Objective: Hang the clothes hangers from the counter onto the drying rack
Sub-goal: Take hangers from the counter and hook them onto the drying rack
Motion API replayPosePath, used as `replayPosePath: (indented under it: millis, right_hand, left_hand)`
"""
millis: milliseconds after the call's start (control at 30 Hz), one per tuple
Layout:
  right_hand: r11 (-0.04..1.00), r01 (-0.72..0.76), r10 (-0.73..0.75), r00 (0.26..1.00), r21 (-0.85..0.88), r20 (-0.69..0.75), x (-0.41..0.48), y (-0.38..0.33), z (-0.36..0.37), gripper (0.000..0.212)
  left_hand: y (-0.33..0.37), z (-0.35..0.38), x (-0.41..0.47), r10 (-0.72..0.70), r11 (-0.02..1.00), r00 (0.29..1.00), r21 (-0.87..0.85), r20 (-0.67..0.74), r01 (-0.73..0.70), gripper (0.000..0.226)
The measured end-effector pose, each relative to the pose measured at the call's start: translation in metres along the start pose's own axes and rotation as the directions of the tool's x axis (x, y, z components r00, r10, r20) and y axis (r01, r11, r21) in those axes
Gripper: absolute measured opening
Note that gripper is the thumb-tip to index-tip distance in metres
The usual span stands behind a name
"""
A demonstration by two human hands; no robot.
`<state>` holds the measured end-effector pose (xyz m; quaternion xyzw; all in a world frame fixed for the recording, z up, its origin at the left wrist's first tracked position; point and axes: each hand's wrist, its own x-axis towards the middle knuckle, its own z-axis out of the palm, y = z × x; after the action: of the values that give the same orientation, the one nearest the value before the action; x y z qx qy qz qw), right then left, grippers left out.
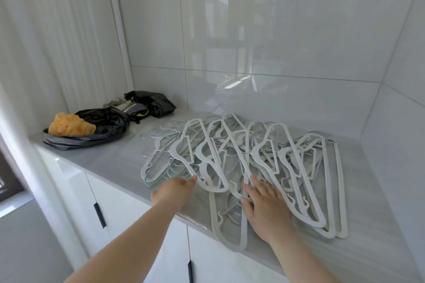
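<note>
The hangers (pixel 241 163) are all on the grey counter (pixel 110 163), in one loose pile, crossing over each other, with thin wire hooks showing between the white plastic ones. The drying rack I do not see from here, so it seems none is hung yet.

The person has both hands at the near side of the pile, apart from each other. The right hand (pixel 266 211) lies flat on top of the hangers with its fingers (pixel 255 181) spread and straight; it holds nothing. The left hand (pixel 174 193) touches the edge of one white hanger with its fingertips, but whether it pinches the hanger I cannot tell, because the hand hides its own fingers.

My worry is the tangle. If one hanger is lifted, its hook can catch the neighbours and pull several with it. The counter looks smooth, and some hangers reach its front edge just beside the right hand, so a quick pull could make them slide off and fall to the floor. A sideways sweep could also push the pile toward the black bag (pixel 103 126) on the left, though that is well apart.
</note>
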<state>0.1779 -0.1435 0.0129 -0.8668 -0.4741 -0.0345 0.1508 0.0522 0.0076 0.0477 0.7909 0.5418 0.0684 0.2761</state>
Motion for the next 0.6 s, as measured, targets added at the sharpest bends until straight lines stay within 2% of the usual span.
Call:
replayPosePath:
  millis: [100, 200, 300, 600]
  right_hand:
    - [1.0, 0.002, -0.002, 1.0, 0.014, -0.009, 0.0, 0.001, 0.001, 0.101]
    - [1.0, 0.002, -0.002, 1.0, 0.026, -0.01, 0.0, 0.001, 0.002, 0.1]
    - [0.999, 0.005, -0.005, 1.0, 0.037, -0.01, 0.001, 0.002, 0.003, 0.1]
    - [0.999, -0.003, 0.004, 1.0, 0.041, -0.003, 0.001, 0.003, 0.004, 0.101]
  left_hand:
    - [0.009, 0.006, 0.01, -0.023, 1.0, 0.999, -0.017, 0.031, 0.024, 0.049]
    - [0.013, 0.012, 0.016, -0.038, 0.981, 0.999, -0.19, 0.036, 0.045, 0.031]
    - [0.02, 0.014, 0.013, -0.031, 0.876, 0.999, -0.481, 0.029, 0.041, 0.021]
    - [0.012, 0.0, 0.006, -0.096, 0.612, 0.995, -0.788, 0.011, 0.068, 0.01]
